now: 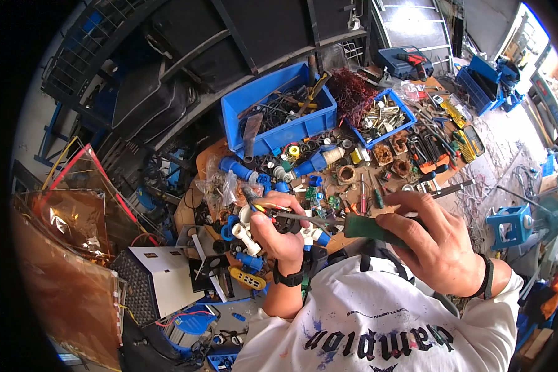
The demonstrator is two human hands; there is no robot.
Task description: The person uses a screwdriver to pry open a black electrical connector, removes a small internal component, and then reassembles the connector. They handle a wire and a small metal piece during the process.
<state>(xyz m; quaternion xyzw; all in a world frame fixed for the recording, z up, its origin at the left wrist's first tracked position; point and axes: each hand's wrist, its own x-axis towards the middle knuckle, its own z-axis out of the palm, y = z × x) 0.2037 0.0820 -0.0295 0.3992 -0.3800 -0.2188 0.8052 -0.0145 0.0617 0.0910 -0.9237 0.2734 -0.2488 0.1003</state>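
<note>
White T-shirt (pixel 384 304) — black lettering (pixel 387 344), bluish stains (pixel 318 325), black left wristband (pixel 288 278), thin black right wristband (pixel 487 276)

A green-handled metal tool (pixel 364 227) bars the gap between left hand (pixel 280 234) and right hand (pixel 439 243). Beyond, open air ends at a rectangular blue plastic bin (pixel 294 134).

Near the centre, the screwdriver (pixel 364 227) has a smooth green plastic handle and a metal shaft (pixel 313 219). Upper centre, the bin (pixel 294 131) is smooth blue plastic; the wire tangle (pixel 352 96) beside it looks rough. Lower down, the shirt (pixel 347 297) is matt cloth. Far left, the sheet (pixel 71 266) looks glossy, film-like.
</note>
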